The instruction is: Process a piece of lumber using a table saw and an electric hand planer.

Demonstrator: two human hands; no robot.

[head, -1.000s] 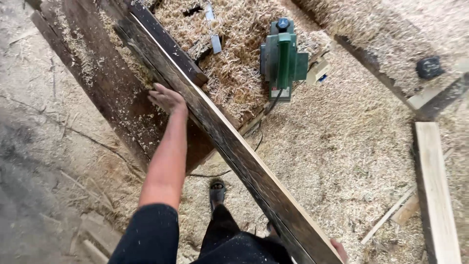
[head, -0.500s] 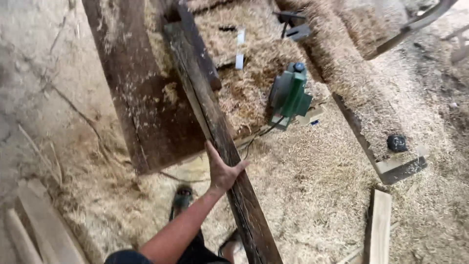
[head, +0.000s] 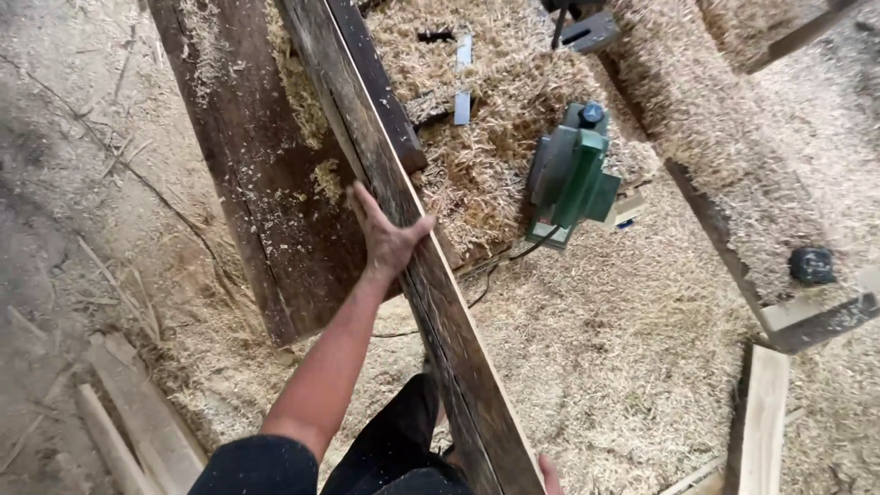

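Note:
A long, narrow dark plank (head: 431,275) runs from the top centre down to the bottom edge, tilted above the floor. My left hand (head: 385,236) grips its left edge about midway, thumb on the top face and fingers spread over the side. Only a sliver of my right hand (head: 548,475) shows at the bottom edge, against the plank's right side near its close end; its grip is hidden. Under the plank lies a wide dark board (head: 261,183) dusted with shavings.
A green electric planer (head: 573,174) rests on a heap of wood shavings (head: 477,156), its cord trailing toward the plank. Shavings cover the floor on the right. A pale plank (head: 761,422) lies at lower right, a small black object (head: 811,266) on a beam. Scrap boards (head: 137,412) lie at lower left.
My left hand has changed its hold along the plank, from far up it to about midway. The view has swung, so the planer now sits right of centre.

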